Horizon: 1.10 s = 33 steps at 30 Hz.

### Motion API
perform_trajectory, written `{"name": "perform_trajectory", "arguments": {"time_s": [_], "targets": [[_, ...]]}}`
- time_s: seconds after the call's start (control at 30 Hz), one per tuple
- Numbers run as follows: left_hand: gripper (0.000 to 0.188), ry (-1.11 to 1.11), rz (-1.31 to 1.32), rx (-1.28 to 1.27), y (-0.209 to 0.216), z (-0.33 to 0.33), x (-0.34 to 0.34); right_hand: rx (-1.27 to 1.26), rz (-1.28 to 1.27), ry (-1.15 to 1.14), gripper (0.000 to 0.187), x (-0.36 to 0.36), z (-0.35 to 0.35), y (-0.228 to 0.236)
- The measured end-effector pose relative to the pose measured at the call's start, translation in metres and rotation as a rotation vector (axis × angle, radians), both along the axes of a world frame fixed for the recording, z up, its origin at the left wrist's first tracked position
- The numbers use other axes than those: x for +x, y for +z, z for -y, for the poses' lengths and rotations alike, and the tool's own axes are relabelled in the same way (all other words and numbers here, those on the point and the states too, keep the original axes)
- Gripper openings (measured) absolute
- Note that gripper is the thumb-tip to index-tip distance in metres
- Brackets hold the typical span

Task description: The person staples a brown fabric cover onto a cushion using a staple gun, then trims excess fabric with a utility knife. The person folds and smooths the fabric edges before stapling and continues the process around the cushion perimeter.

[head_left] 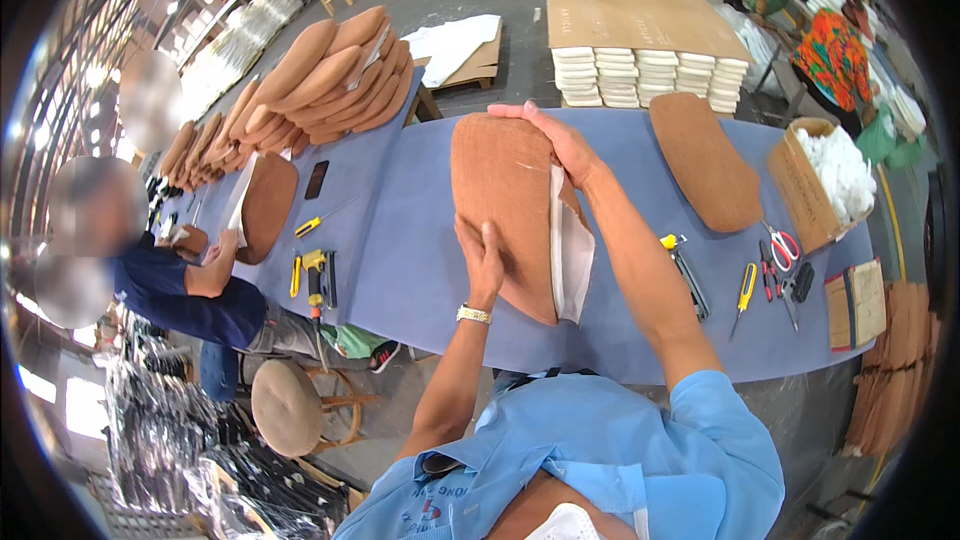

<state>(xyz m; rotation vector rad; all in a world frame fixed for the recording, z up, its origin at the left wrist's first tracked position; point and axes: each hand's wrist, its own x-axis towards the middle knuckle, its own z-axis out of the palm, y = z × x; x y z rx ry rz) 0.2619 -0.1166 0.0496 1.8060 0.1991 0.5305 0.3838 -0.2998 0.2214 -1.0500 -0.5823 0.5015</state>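
A brown fabric-covered cushion panel (pixel 505 190) is held up over the blue-grey table in front of me. A white strip of cloth (pixel 572 255) hangs loose along its right edge. My right hand (pixel 556 140) grips the panel's upper right corner, its fingers reaching over the top edge. Lower down, my left hand (pixel 480 258) lies against the panel's left side with fingers stretched out. Right of my right forearm, a staple gun (pixel 688 275) rests on the table. A second brown panel (pixel 705 162) lies flat at the far right.
Scissors (pixel 783 246), a yellow screwdriver (pixel 744 288) and a cardboard box of white stuffing (pixel 805 185) are on the right. Left are a second staple gun (pixel 318 278), a phone (pixel 317 180) and stacked brown cushions (pixel 330 80). A co-worker (pixel 190 285) handles another panel.
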Motion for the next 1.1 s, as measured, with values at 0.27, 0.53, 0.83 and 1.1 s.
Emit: {"name": "perform_trajectory", "arguments": {"time_s": [0.27,0.53,0.83,1.1], "targets": [[0.073,0.163,0.269,0.365,0.11,-0.007,-0.003,0.209,-0.075,0.189,0.075,-0.037,-0.091,-0.006],[0.062,0.162,0.417,0.343,0.145,-0.043,-0.021,0.208,-0.08,0.318,0.066,-0.079,-0.119,-0.025],[0.059,0.2,0.473,0.403,0.154,-0.052,-0.034,0.045,0.148,0.197,0.077,-0.116,-0.109,-0.067],[0.045,0.075,0.516,0.256,0.158,-0.059,-0.082,-0.345,0.092,0.125,0.069,-0.183,-0.056,-0.213]]}}
